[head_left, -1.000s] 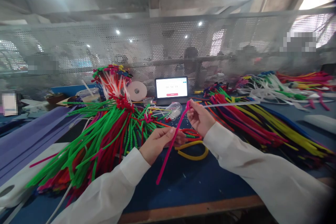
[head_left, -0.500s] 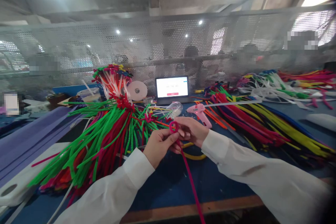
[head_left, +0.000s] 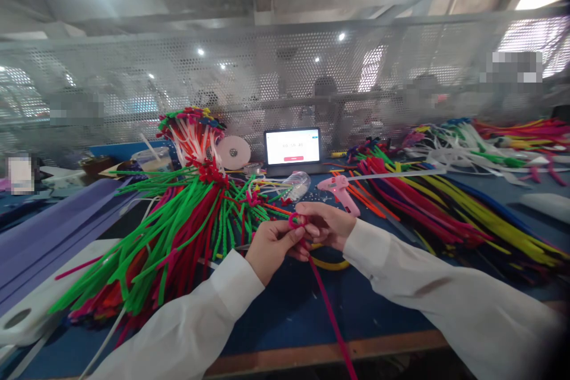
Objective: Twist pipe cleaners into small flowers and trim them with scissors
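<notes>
My left hand [head_left: 272,246] and my right hand [head_left: 326,223] meet above the blue table, both in white sleeves. Together they pinch a pink pipe cleaner [head_left: 328,310], whose top end is curled into a small loop between the fingertips. Its long tail runs down toward the table's near edge. Under my hands lie a yellow loop [head_left: 332,263] and some red pieces.
A heap of green and red pipe cleaners [head_left: 178,225] spreads to the left. Long multicoloured pipe cleaners [head_left: 445,208] lie to the right. A pink glue gun [head_left: 342,189], a plastic bottle [head_left: 297,184], a tablet [head_left: 293,147] and a tape roll [head_left: 236,152] stand behind. Purple strips [head_left: 48,225] sit far left.
The pink pipe cleaner was straight a second ago with my right hand raised. Now its top is curled into a loop, my hands are together, and the tail hangs toward me.
</notes>
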`<state>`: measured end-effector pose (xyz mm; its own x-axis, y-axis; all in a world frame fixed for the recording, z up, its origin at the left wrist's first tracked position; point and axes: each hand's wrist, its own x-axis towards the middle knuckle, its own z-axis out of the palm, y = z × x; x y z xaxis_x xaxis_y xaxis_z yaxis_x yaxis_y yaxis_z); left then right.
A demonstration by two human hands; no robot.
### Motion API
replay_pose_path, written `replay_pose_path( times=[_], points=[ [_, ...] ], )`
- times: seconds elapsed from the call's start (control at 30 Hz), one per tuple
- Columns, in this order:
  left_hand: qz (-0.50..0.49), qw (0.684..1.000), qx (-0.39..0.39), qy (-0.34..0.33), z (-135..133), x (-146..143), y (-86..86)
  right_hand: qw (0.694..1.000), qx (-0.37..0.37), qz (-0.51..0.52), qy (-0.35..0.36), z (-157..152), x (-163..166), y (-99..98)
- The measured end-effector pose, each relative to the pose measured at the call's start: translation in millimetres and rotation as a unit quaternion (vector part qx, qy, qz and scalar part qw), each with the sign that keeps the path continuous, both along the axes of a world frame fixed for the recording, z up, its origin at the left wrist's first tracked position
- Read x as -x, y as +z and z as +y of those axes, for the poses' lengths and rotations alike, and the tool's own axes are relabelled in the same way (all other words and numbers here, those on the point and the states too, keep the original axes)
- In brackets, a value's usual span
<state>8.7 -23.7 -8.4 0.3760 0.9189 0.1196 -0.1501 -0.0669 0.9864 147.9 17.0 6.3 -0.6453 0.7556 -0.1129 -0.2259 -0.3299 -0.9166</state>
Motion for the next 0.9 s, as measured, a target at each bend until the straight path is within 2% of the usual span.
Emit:
replay_pose_path(
  times=[0.27,0.57,0.8,0.9],
  points=[
    [-0.001,1.000,-0.002,0.008,2.8,-0.8,-2.5,1.000,-0.004,0.007,-0.012,-0.3,1.1,0.2],
    [0.015,1.000,-0.012,0.019,1.7,-0.5,-2.8,0.998,-0.054,-0.017,-0.016,-1.5,1.0,-1.8],
    [0.016,1.000,-0.006,0.019,2.5,-0.5,-4.5,0.980,-0.164,-0.108,-0.016,-0.7,-0.7,2.1],
    [0.008,1.000,-0.005,0.012,2.7,0.0,-3.5,0.975,-0.184,-0.123,-0.013,-0.6,-0.9,3.8]
  ],
)
